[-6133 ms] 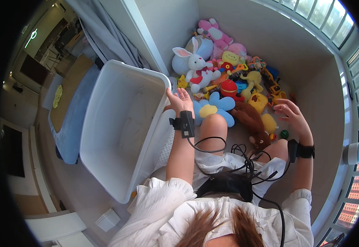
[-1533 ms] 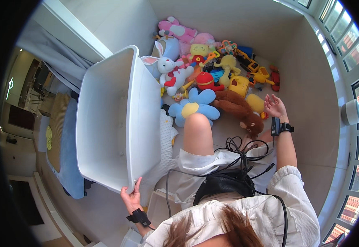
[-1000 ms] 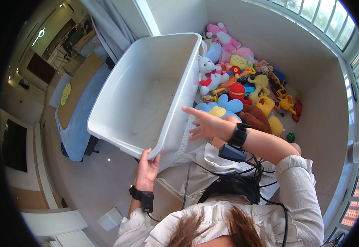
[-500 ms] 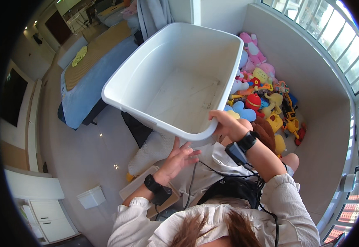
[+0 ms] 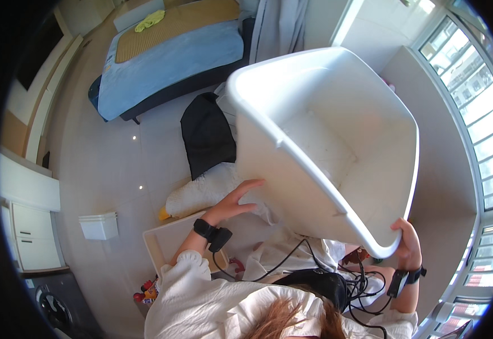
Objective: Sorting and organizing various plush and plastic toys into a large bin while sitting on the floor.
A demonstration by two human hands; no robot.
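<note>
A large white plastic bin (image 5: 292, 186) hangs tilted in front of me, its mouth toward the upper right. Its inside looks bare apart from some dark scuffs on the bottom. My right hand (image 5: 409, 244) grips the rim at the near right corner, fingers curled over the edge. Beside the bin's outer left wall is my left hand (image 5: 234, 203), fingers spread and holding nothing; its fingertips are at the wall, though contact is hard to tell. Both wrists carry black strapped devices.
Black cables (image 5: 362, 291) run across my lap. A beige tray (image 5: 164, 240), a white fluffy piece (image 5: 201, 189) and a black cloth (image 5: 208, 135) lie on the left. Beyond are a small white box (image 5: 98, 227) and a blue-covered sofa (image 5: 173, 68). A wall and windows (image 5: 467, 96) bound the right.
The bin has swung right and tilted, now hiding most of the toy pile. My right hand has moved right with its rim. The left hand has shifted to the bin's outer side wall.
</note>
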